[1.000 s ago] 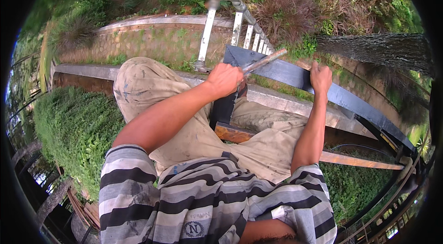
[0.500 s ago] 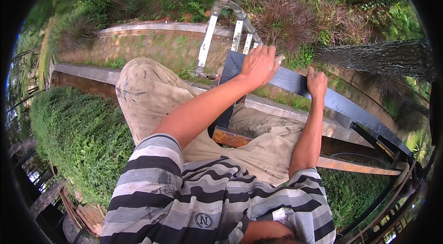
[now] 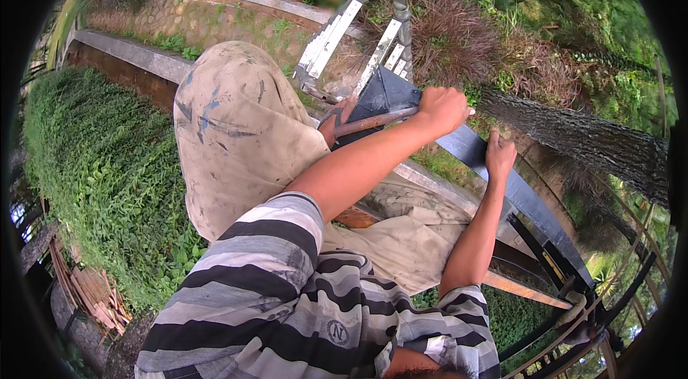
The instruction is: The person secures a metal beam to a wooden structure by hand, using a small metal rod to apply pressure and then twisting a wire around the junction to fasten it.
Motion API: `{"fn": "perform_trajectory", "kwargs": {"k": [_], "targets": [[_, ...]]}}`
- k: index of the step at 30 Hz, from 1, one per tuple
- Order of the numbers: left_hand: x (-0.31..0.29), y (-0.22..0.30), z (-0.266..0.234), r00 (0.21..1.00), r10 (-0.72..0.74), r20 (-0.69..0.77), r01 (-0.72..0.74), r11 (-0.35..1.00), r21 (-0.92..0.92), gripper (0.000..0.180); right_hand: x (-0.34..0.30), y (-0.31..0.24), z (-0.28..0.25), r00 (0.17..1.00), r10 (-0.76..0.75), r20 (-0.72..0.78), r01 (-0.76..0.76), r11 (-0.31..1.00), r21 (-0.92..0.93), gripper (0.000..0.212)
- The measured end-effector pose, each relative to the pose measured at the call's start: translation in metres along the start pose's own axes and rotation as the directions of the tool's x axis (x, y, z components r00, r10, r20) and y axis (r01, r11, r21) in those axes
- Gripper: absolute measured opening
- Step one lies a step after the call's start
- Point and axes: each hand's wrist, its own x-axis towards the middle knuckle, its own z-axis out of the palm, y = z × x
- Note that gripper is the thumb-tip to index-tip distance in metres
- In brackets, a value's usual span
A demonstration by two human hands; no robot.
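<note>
My left hand is closed low over a dark grey-black metal beam. A small pale tip shows past its fingers; the rest of what it holds is hidden. A brownish rod runs from beside my foot to under the left wrist, and I cannot tell whether the hand grips it. My right hand is closed over the beam's edge, further along to the right. The beam's wider dark end plate lies left of my left hand. My sandalled foot rests beside that plate.
A paint-spotted ladder top leans just beyond the beam's end. My bent knee rises at left. A concrete wall ledge passes under me, with a hedge below it. A tree trunk stands at right.
My left hand has moved right along the beam, closer to the right hand. The brownish rod and my foot have come into view. The view has tilted, and my left knee appears higher.
</note>
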Motion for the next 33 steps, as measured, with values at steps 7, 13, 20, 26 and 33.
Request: {"fn": "perform_trajectory", "kwargs": {"k": [7, 13, 20, 26, 33], "targets": [[0.007, -0.004, 0.011, 1.000, 0.000, -0.026, 0.001, 0.999, 0.043, 0.042, 0.002, -0.010, -0.009, 0.999, -0.026, 0.047, 0.030, 0.995, -0.099, 0.057], [0.009, -0.002, 0.016, 0.999, 0.017, -0.034, -0.015, 0.997, 0.075, 0.044, 0.004, -0.005, -0.010, 0.997, -0.045, 0.060, 0.052, 0.992, -0.113, 0.056], [0.007, 0.000, 0.018, 0.997, -0.001, -0.073, 0.003, 0.999, 0.032, 0.043, 0.002, -0.008, -0.014, 0.997, -0.035, 0.068, 0.042, 0.994, -0.103, 0.056], [0.010, 0.000, 0.022, 0.996, -0.011, -0.089, 0.017, 0.998, 0.064, 0.041, 0.006, -0.008, -0.015, 0.996, -0.012, 0.093, 0.022, 0.994, -0.110, 0.056], [0.010, -0.001, 0.027, 0.993, -0.024, -0.116, 0.027, 0.999, 0.023, 0.039, 0.008, -0.003, -0.012, 0.996, -0.021, 0.088, 0.031, 0.993, -0.116, 0.060]]}}
